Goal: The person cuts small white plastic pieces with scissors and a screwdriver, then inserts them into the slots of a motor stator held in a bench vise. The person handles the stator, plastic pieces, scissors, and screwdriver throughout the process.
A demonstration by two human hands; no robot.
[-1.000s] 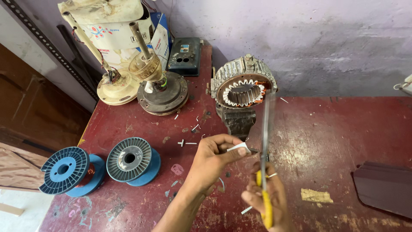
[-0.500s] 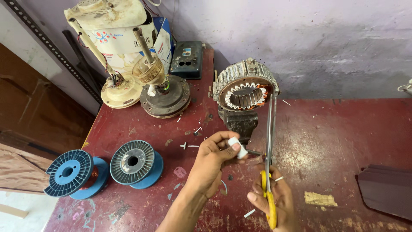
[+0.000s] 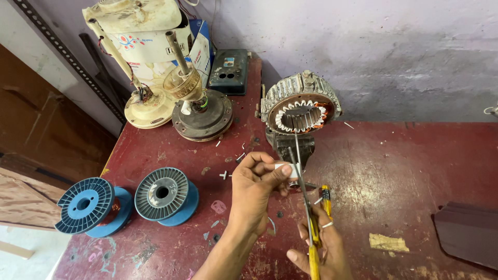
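Observation:
My left hand (image 3: 255,189) pinches a small white strip (image 3: 288,169) between thumb and fingers, held above the red bench. My right hand (image 3: 320,248) grips yellow-handled scissors (image 3: 306,207), blades pointing up and away, their edge right beside the strip. Just beyond the strip, a round motor stator (image 3: 301,109) with copper windings and white slot liners sits clamped in a small vise (image 3: 294,146).
Two blue wire spools (image 3: 165,194) (image 3: 85,205) lie at the left on the worn red bench (image 3: 394,171). Fan motor parts (image 3: 199,111), a cream fan base (image 3: 148,106) and a dark switch box (image 3: 229,70) stand at the back. A dark sheet (image 3: 467,233) lies at right.
The view has shifted, so the bench items sit farther right and higher. The scissors have tilted to lean left, their blades now meeting the white strip in my left hand.

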